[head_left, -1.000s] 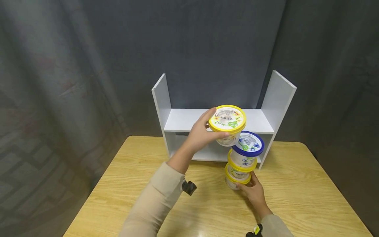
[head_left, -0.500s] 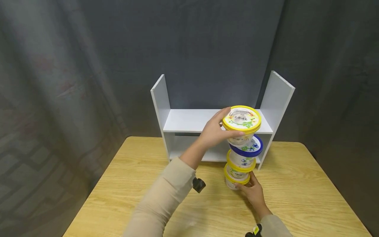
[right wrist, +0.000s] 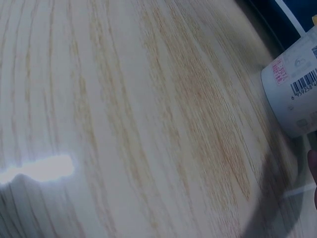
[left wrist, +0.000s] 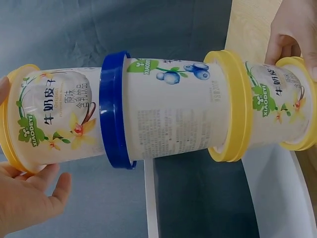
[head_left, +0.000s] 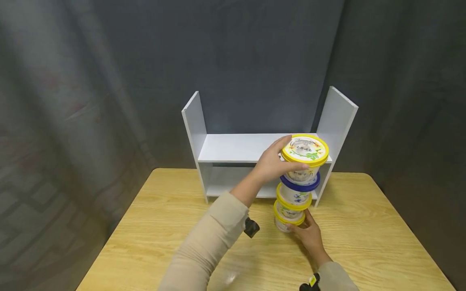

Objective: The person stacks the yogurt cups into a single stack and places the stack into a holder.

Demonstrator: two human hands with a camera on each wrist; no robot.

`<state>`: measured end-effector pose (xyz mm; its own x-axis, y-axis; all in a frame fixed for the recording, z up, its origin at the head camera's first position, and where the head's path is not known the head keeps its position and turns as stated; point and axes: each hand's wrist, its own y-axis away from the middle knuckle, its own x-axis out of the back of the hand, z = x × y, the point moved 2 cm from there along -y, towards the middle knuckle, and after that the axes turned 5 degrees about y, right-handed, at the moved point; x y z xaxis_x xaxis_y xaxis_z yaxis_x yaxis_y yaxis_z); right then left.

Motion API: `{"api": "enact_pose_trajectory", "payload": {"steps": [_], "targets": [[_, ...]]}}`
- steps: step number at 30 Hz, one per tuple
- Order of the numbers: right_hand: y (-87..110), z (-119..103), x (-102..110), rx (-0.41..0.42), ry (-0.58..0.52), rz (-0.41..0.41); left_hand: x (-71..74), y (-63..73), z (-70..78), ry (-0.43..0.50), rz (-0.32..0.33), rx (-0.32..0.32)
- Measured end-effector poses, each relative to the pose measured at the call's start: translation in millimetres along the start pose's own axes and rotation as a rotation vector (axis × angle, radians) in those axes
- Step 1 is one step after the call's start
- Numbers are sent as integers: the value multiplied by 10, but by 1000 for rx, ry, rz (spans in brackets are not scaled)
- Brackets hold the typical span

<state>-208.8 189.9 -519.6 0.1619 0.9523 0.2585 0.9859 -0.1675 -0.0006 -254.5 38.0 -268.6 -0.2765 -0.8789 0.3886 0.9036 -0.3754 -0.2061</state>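
- Grey curtain [head_left: 255, 60] hangs behind the wooden table [head_left: 164, 234].
- Left hand [head_left: 274, 161] holds the top cup [head_left: 306, 155], standing on the blue-lidded cup [head_left: 296, 196].
- Right hand [head_left: 309, 234] grips the bottom cup [head_left: 284, 225], on the table.

White glare on the tabletop [right wrist: 124, 99]; soft shadow

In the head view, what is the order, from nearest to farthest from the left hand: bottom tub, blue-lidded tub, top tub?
1. Top tub: held in the left hand.
2. Blue-lidded tub: directly under it.
3. Bottom tub: lowest, held by the right hand.
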Motion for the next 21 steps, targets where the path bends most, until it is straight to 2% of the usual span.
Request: {"api": "enact_pose_trajectory", "payload": {"steps": [21], "targets": [[28, -22, -68, 42, -36, -1, 5, 4, 1, -29, -34, 16]]}}
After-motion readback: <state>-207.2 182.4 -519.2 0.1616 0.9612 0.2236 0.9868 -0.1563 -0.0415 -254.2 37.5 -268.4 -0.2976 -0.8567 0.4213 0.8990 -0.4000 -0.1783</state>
